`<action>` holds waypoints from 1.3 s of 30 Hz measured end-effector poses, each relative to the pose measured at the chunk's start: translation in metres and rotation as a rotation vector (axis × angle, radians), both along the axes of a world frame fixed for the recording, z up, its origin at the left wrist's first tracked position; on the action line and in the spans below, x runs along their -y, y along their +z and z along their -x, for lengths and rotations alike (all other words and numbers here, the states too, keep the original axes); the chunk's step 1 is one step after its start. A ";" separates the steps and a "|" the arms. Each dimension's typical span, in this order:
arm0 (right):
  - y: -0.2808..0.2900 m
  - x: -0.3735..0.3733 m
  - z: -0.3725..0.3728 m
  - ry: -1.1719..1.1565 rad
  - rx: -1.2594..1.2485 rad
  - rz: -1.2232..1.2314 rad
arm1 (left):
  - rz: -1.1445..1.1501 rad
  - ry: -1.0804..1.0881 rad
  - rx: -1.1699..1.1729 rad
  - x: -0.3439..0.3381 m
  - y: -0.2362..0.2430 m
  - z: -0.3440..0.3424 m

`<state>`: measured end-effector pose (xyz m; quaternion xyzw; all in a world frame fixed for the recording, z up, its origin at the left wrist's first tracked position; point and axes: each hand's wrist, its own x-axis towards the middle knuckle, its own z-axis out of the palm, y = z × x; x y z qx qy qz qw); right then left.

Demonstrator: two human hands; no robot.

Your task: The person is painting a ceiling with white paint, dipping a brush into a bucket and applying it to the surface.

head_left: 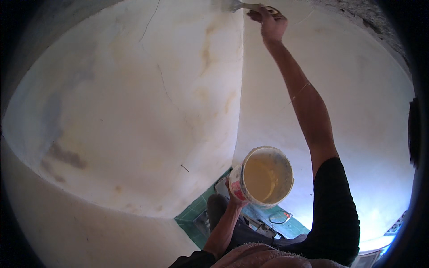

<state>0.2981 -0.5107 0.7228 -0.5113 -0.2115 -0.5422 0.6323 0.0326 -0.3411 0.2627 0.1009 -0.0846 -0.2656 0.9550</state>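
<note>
My right arm stretches up to the top of the view, where my right hand [273,29] is closed round the handle of a paintbrush [251,6]. The bristles, smeared by motion, are against the wall just left of the corner line. Low and in front of my body, my left hand [235,201] supports a round white bucket [237,181] from its left side and underneath. Most of those fingers are hidden behind it. Cream-yellow paint [260,178] lies inside the tilted bucket, with smears up its inner wall.
The left wall [134,111] has yellowish and grey stains, thin cracks and a protruding nail [185,168]. It meets the right wall [371,116] at a corner. Below are green tiles [190,214] and an orange-tipped looped object [286,215]. Rough masonry [380,22] edges the upper right.
</note>
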 end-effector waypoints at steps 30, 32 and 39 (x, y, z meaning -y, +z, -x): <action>-0.280 0.028 0.368 -0.029 -0.698 1.346 | -0.193 -0.214 -0.074 0.019 -0.064 -0.020; -0.294 0.029 0.368 -0.041 -0.740 1.423 | -0.224 -0.256 -0.083 0.021 -0.067 -0.015; -0.326 0.029 0.376 0.133 -0.824 1.329 | -0.283 -0.346 -0.095 0.027 -0.075 -0.013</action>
